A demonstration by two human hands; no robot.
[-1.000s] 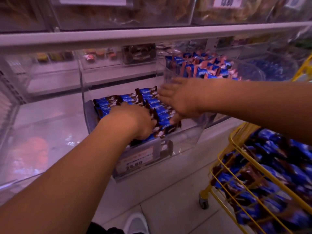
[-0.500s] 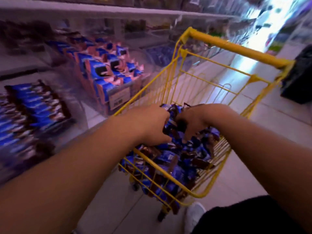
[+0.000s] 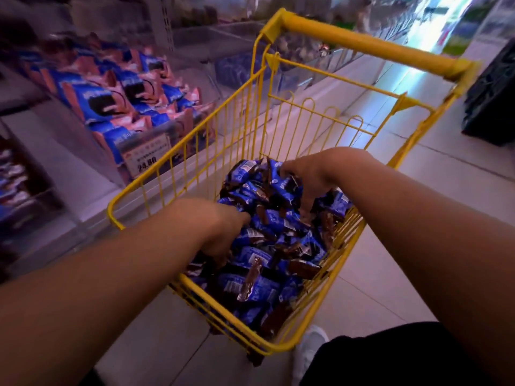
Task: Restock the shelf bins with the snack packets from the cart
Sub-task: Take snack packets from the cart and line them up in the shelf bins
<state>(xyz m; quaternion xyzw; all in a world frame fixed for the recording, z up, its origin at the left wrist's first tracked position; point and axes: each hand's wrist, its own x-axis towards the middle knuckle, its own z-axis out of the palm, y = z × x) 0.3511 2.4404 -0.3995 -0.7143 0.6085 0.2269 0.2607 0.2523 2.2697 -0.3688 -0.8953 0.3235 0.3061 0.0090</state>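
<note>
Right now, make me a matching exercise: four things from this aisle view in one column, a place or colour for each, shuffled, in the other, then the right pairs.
Things:
1. cart handle
2. price label
3. left hand
4. white shoe

Places or colours:
A. on the floor tiles beside the cart's near corner
B. yellow bar across the far end of the cart
C. on the front of the clear shelf bin
D. down among the blue snack packets at the cart's near side

Pairs: 1-B, 2-C, 3-D, 4-A
</note>
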